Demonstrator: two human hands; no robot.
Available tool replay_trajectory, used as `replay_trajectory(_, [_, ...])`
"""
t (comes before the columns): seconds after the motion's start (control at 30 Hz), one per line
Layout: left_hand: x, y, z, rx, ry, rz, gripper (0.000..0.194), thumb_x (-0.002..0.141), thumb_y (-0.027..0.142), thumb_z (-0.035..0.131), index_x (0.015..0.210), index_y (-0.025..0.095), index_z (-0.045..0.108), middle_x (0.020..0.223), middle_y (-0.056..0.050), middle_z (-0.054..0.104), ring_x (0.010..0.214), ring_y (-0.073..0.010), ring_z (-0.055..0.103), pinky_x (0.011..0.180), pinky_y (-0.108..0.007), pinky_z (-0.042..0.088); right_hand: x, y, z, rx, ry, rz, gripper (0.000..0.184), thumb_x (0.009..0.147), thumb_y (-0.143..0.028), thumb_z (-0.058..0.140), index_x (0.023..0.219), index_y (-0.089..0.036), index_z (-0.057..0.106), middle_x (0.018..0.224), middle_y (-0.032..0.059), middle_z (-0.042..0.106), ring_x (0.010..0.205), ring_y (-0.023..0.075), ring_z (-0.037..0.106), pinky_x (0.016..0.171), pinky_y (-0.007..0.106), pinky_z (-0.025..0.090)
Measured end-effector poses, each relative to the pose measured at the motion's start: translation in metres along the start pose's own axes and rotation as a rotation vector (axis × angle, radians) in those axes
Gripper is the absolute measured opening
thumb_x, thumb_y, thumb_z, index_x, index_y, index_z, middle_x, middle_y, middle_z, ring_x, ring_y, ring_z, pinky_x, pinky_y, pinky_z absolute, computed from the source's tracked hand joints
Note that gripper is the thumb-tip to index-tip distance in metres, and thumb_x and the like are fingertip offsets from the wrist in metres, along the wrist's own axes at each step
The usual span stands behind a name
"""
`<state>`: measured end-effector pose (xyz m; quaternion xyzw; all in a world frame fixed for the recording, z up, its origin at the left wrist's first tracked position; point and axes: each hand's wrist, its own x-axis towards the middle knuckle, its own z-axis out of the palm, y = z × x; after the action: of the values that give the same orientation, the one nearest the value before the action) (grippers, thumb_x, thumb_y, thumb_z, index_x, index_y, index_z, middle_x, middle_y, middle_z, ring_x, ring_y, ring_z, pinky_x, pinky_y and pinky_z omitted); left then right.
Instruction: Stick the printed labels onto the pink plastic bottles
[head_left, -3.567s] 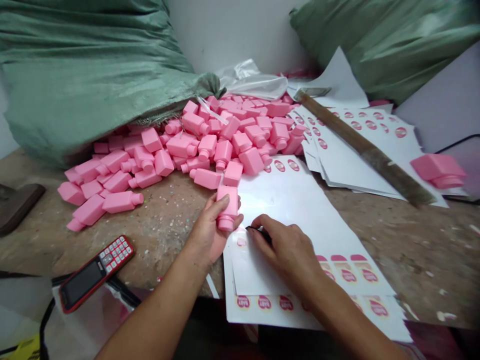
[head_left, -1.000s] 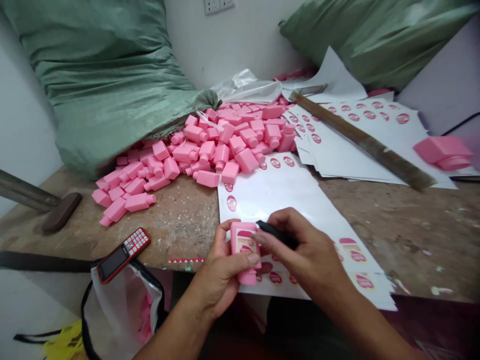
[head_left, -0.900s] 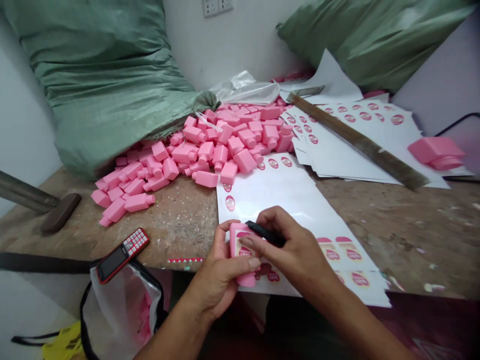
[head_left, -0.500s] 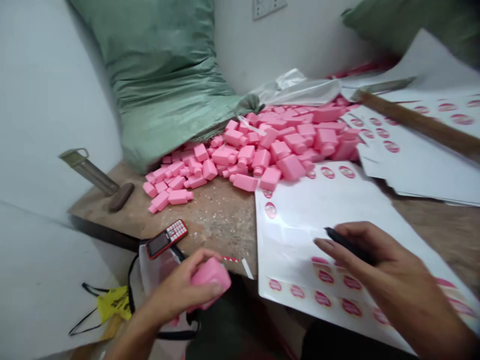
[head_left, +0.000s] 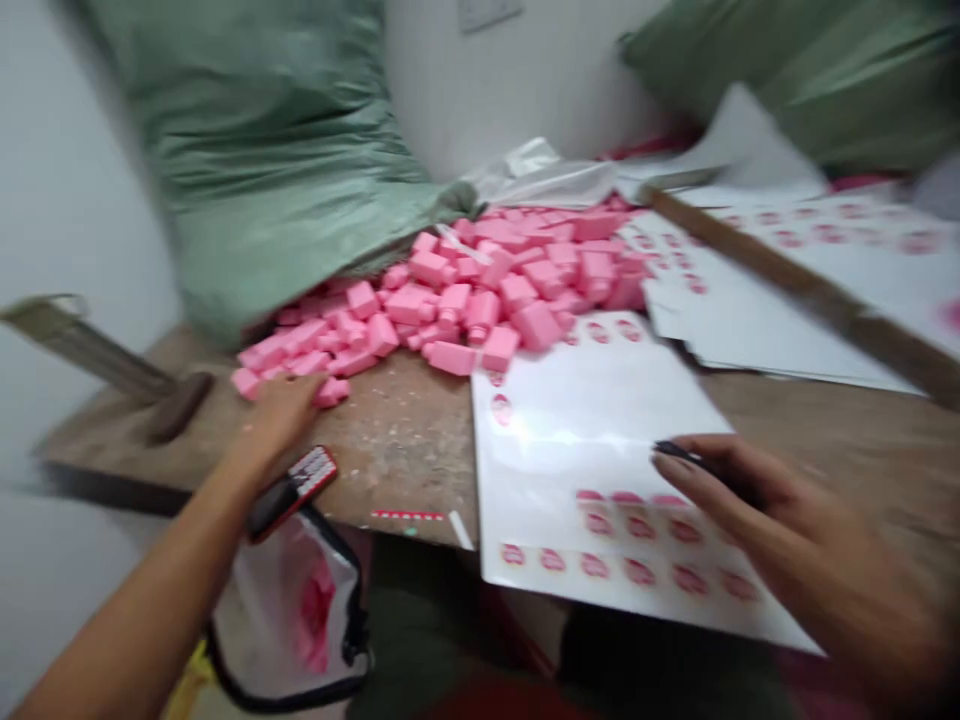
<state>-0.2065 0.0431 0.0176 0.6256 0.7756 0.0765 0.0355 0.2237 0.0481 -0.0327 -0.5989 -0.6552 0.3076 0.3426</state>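
My left hand (head_left: 283, 415) is at the near end of the pink bottles (head_left: 450, 300) heaped on the counter (head_left: 390, 440); I cannot tell how open that grip is or whether it holds one. My right grip is closed around a black tool (head_left: 712, 470), above the sticker sheet (head_left: 570, 430).

My left hand (head_left: 289, 405) and right hand (head_left: 780, 520) are bare, and so is my left forearm (head_left: 165, 560), as far up as I can see it. Motion blur softens my fingers and knuckles. Low down, the dark green cloth (head_left: 420, 620) and black cloth (head_left: 637, 645) are probably my clothing, though it's too dim there to be sure.
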Motion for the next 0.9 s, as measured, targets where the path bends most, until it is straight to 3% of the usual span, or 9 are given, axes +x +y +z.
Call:
replay_trajectory(0.1, [0.007, -0.001, 0.001, -0.009, 0.009, 0.049, 0.031, 0.076, 0.020, 0.065, 0.105, 0.014, 0.059, 0.116, -0.015, 0.062, 0.122, -0.0380, 0.046, 0.101, -0.055, 0.030, -0.007, -0.003, -0.017, 0.018, 0.017, 0.103, 0.041, 0.076, -0.062, 0.059, 0.085, -0.023, 0.067, 0.067, 0.0032, 0.062, 0.060, 0.0202, 0.056, 0.054, 0.033, 0.044])
replay_trajectory(0.2, [0.001, 0.008, 0.002, -0.171, 0.122, -0.005, 0.050, 0.070, 0.027, 0.074, 0.112, 0.018, 0.048, 0.119, -0.009, 0.056, 0.113, -0.0298, 0.049, 0.098, -0.044, 0.035, -0.014, 0.005, -0.021, -0.007, -0.026, 0.132, 0.039, 0.079, -0.059, 0.057, 0.087, -0.022, 0.067, 0.065, 0.0014, 0.060, 0.060, 0.0185, 0.055, 0.054, 0.030, 0.043])
replay_trajectory(0.33, [-0.023, 0.055, 0.008, -0.945, 0.279, -0.122, 0.063, 0.054, 0.020, 0.086, 0.103, 0.024, 0.047, 0.097, 0.003, 0.057, 0.089, -0.0138, 0.055, 0.079, -0.023, 0.042, -0.023, 0.009, -0.012, 0.042, -0.158, 0.120, 0.037, 0.083, -0.057, 0.056, 0.089, -0.022, 0.066, 0.068, 0.0010, 0.059, 0.061, 0.0171, 0.053, 0.051, 0.027, 0.040])
replay_trajectory(0.4, [-0.039, 0.090, 0.016, -1.359, 0.173, -0.201, 0.060, 0.050, 0.022, 0.088, 0.098, 0.023, 0.052, 0.087, 0.005, 0.060, 0.076, -0.0109, 0.056, 0.068, -0.020, 0.045, -0.024, 0.003, -0.004, 0.159, -0.192, 0.107, 0.033, 0.084, -0.055, 0.058, 0.088, -0.023, 0.065, 0.070, 0.0004, 0.058, 0.062, 0.0158, 0.052, 0.052, 0.026, 0.040])
replay_trajectory(0.47, [-0.054, 0.125, 0.028, -1.655, -0.054, -0.270, 0.059, 0.047, 0.024, 0.089, 0.097, 0.020, 0.058, 0.085, 0.002, 0.064, 0.073, -0.0112, 0.058, 0.064, -0.020, 0.048, -0.024, -0.007, 0.003, 0.336, -0.219, 0.124, 0.032, 0.084, -0.054, 0.060, 0.087, -0.023, 0.062, 0.066, -0.0018, 0.053, 0.057, 0.0132, 0.047, 0.049, 0.024, 0.038])
replay_trajectory(0.57, [-0.071, 0.165, 0.046, -1.978, -0.405, -0.426, 0.050, 0.057, 0.030, 0.086, 0.099, 0.019, 0.061, 0.095, -0.003, 0.069, 0.081, -0.0170, 0.065, 0.068, -0.027, 0.055, -0.020, -0.019, 0.007, 0.533, -0.240, 0.151, 0.034, 0.082, -0.056, 0.061, 0.089, -0.023, 0.060, 0.060, -0.0052, 0.045, 0.048, 0.0104, 0.038, 0.044, 0.023, 0.033])
replay_trajectory(0.63, [-0.077, 0.182, 0.054, -2.113, -0.568, -0.524, 0.045, 0.068, 0.033, 0.080, 0.105, 0.018, 0.061, 0.106, -0.008, 0.070, 0.090, -0.0219, 0.067, 0.071, -0.034, 0.058, -0.016, -0.021, 0.005, 0.463, -0.203, 0.121, 0.033, 0.080, -0.055, 0.061, 0.087, -0.022, 0.061, 0.060, -0.0048, 0.046, 0.050, 0.0110, 0.040, 0.046, 0.024, 0.034])
replay_trajectory(0.73, [-0.077, 0.198, 0.061, -2.156, -0.663, -0.607, 0.040, 0.077, 0.023, 0.071, 0.114, 0.016, 0.057, 0.117, -0.013, 0.067, 0.092, -0.0222, 0.068, 0.071, -0.034, 0.058, -0.013, -0.014, 0.000, 0.152, -0.181, 0.054, 0.029, 0.083, -0.049, 0.055, 0.082, -0.022, 0.065, 0.065, -0.0007, 0.058, 0.059, 0.0154, 0.052, 0.056, 0.028, 0.039])
replay_trajectory(0.9, [-0.072, 0.217, 0.067, -2.058, -0.633, -0.626, 0.036, 0.077, 0.007, 0.065, 0.112, 0.014, 0.058, 0.123, -0.014, 0.064, 0.106, -0.0249, 0.065, 0.086, -0.041, 0.058, -0.018, -0.001, 0.004, -0.261, -0.208, -0.036, 0.025, 0.088, -0.041, 0.046, 0.087, -0.024, 0.065, 0.071, 0.0008, 0.068, 0.061, 0.0190, 0.059, 0.060, 0.031, 0.037])
